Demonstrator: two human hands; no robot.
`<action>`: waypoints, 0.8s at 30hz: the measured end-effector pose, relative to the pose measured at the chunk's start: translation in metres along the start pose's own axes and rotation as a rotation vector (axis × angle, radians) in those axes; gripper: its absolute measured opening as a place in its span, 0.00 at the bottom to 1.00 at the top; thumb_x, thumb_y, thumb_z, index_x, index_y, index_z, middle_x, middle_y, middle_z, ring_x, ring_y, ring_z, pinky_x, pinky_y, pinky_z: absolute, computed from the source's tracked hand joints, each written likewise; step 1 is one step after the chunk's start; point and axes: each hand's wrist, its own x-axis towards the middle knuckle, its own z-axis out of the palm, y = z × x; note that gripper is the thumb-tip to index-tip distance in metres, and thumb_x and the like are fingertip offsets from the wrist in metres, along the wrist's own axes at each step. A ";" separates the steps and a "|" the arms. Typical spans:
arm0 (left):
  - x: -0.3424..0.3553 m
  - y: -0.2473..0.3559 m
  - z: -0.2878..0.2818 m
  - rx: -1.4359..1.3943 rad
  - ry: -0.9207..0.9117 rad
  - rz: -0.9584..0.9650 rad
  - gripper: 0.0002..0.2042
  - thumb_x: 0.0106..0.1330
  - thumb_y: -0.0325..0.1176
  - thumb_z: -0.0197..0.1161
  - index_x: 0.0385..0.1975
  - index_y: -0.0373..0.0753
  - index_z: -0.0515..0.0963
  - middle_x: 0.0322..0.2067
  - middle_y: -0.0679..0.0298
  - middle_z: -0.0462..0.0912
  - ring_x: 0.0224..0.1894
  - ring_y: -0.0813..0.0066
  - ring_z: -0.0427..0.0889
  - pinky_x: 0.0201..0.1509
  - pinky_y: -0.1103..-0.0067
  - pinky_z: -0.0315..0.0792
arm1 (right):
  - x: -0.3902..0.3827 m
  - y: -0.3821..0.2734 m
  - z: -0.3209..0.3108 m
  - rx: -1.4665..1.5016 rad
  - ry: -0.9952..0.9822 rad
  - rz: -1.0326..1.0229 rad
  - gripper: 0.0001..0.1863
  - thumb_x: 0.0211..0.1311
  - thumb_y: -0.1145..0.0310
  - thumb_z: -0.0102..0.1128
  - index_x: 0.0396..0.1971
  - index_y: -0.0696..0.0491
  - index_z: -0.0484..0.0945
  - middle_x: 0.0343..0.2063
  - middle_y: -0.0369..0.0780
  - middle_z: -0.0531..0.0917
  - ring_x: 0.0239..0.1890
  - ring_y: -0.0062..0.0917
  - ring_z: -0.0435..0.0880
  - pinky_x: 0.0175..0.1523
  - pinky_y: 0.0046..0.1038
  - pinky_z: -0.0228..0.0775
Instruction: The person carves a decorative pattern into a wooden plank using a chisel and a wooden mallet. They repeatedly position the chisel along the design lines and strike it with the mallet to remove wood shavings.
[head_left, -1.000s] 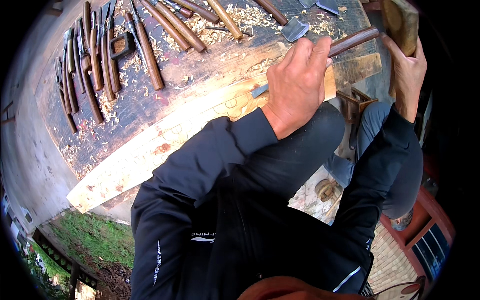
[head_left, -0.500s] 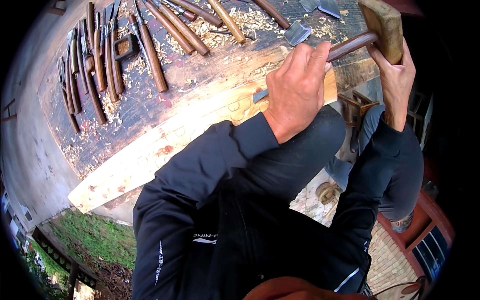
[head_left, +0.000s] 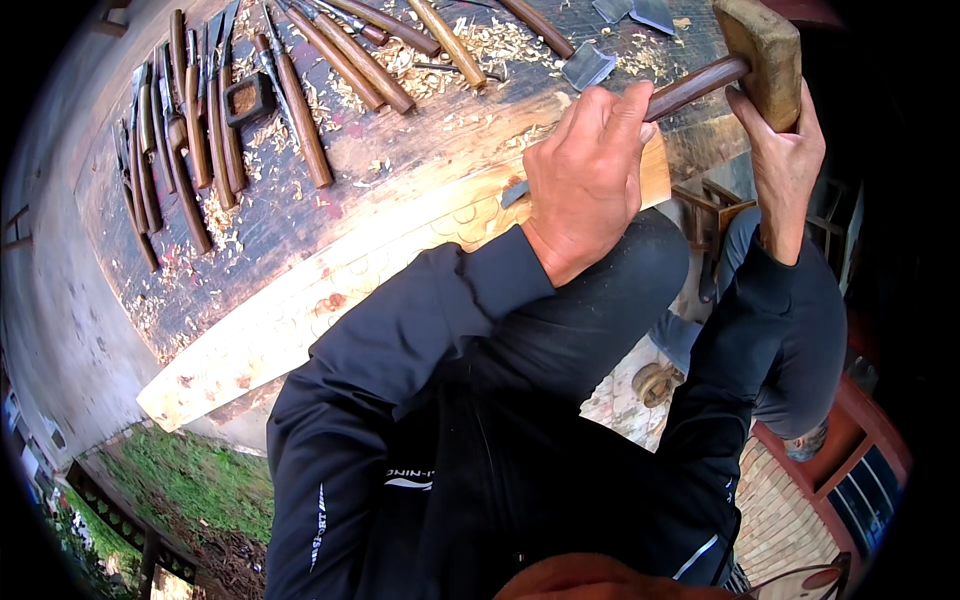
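My left hand [head_left: 585, 175] is closed round a wood chisel [head_left: 700, 85]; its grey blade [head_left: 514, 195] rests on the pale board [head_left: 250, 335], which has curved outlines drawn or cut on it. My right hand [head_left: 785, 165] grips a worn wooden mallet [head_left: 765, 55], its head against the end of the chisel's brown handle. The board lies along the near edge of the dark worktable [head_left: 140, 300], over my left thigh's far side, partly hidden by my left forearm.
Several chisels and gouges [head_left: 310, 140] lie on the table among wood shavings [head_left: 480, 45], with a small black square block [head_left: 247, 100] and loose blades [head_left: 588, 65]. A wooden stool frame [head_left: 700, 205] stands beyond my knee; grass [head_left: 180, 480] is at lower left.
My right hand and the mallet have come left from about a second ago, bringing the head onto the chisel's end. The chisel and my left hand have barely moved.
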 end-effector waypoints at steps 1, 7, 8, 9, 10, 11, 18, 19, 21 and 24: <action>-0.001 0.000 -0.001 0.004 -0.004 -0.001 0.19 0.69 0.27 0.71 0.59 0.41 0.84 0.36 0.63 0.82 0.31 0.63 0.83 0.31 0.70 0.75 | -0.003 0.000 0.001 0.013 0.057 0.015 0.23 0.60 0.70 0.82 0.54 0.59 0.85 0.45 0.38 0.90 0.45 0.21 0.88 0.56 0.27 0.80; -0.013 0.004 -0.005 0.065 -0.098 0.455 0.25 0.61 0.32 0.73 0.62 0.42 0.84 0.32 0.69 0.78 0.29 0.74 0.79 0.28 0.78 0.71 | -0.016 0.007 -0.013 0.166 0.240 0.237 0.23 0.59 0.70 0.82 0.52 0.60 0.85 0.45 0.40 0.91 0.45 0.22 0.89 0.55 0.26 0.79; -0.015 0.004 -0.004 0.025 -0.131 0.438 0.25 0.61 0.32 0.74 0.61 0.41 0.84 0.32 0.69 0.78 0.29 0.73 0.80 0.28 0.78 0.72 | -0.018 0.008 -0.016 0.130 0.231 0.231 0.23 0.59 0.70 0.82 0.52 0.60 0.85 0.45 0.40 0.91 0.45 0.22 0.89 0.54 0.26 0.79; -0.015 0.003 -0.002 0.025 -0.128 0.412 0.25 0.61 0.32 0.74 0.61 0.41 0.84 0.32 0.68 0.78 0.30 0.72 0.81 0.28 0.77 0.72 | -0.020 0.009 -0.017 0.119 0.203 0.240 0.25 0.58 0.70 0.82 0.55 0.60 0.84 0.46 0.40 0.91 0.45 0.22 0.89 0.54 0.25 0.80; -0.016 0.003 0.000 0.016 -0.122 0.390 0.26 0.60 0.31 0.75 0.61 0.40 0.83 0.32 0.68 0.78 0.30 0.71 0.81 0.28 0.76 0.73 | -0.023 0.009 -0.018 0.167 0.194 0.255 0.26 0.58 0.70 0.82 0.55 0.60 0.84 0.47 0.40 0.91 0.45 0.22 0.89 0.55 0.26 0.80; -0.016 0.002 0.001 0.003 -0.122 0.364 0.26 0.60 0.31 0.75 0.61 0.39 0.83 0.32 0.67 0.78 0.31 0.71 0.82 0.28 0.76 0.74 | -0.025 0.010 -0.018 0.208 0.178 0.276 0.27 0.58 0.69 0.83 0.56 0.60 0.84 0.47 0.40 0.90 0.45 0.22 0.89 0.55 0.26 0.80; -0.012 -0.002 0.004 -0.055 -0.107 0.270 0.26 0.62 0.27 0.75 0.62 0.39 0.82 0.34 0.65 0.80 0.32 0.66 0.84 0.29 0.72 0.75 | -0.030 0.013 -0.016 0.240 0.175 0.301 0.28 0.57 0.68 0.84 0.57 0.59 0.84 0.48 0.39 0.91 0.46 0.21 0.88 0.55 0.26 0.79; -0.012 -0.002 0.004 -0.065 -0.098 0.266 0.26 0.62 0.27 0.76 0.62 0.40 0.82 0.34 0.65 0.80 0.32 0.66 0.83 0.29 0.72 0.75 | -0.029 0.013 -0.017 0.235 0.167 0.305 0.28 0.57 0.68 0.84 0.57 0.59 0.84 0.47 0.39 0.91 0.46 0.21 0.88 0.55 0.26 0.79; -0.011 -0.001 0.004 -0.078 -0.092 0.248 0.26 0.62 0.26 0.76 0.62 0.41 0.82 0.34 0.65 0.80 0.31 0.65 0.83 0.29 0.72 0.75 | -0.028 0.013 -0.019 0.189 0.165 0.291 0.28 0.58 0.68 0.84 0.58 0.58 0.84 0.47 0.38 0.91 0.46 0.20 0.88 0.56 0.26 0.79; -0.010 0.000 0.004 -0.112 -0.062 0.228 0.26 0.61 0.25 0.76 0.61 0.42 0.83 0.34 0.64 0.80 0.31 0.65 0.83 0.29 0.71 0.75 | -0.028 0.014 -0.020 0.150 0.155 0.254 0.28 0.59 0.67 0.83 0.58 0.58 0.84 0.46 0.38 0.92 0.47 0.20 0.89 0.57 0.26 0.79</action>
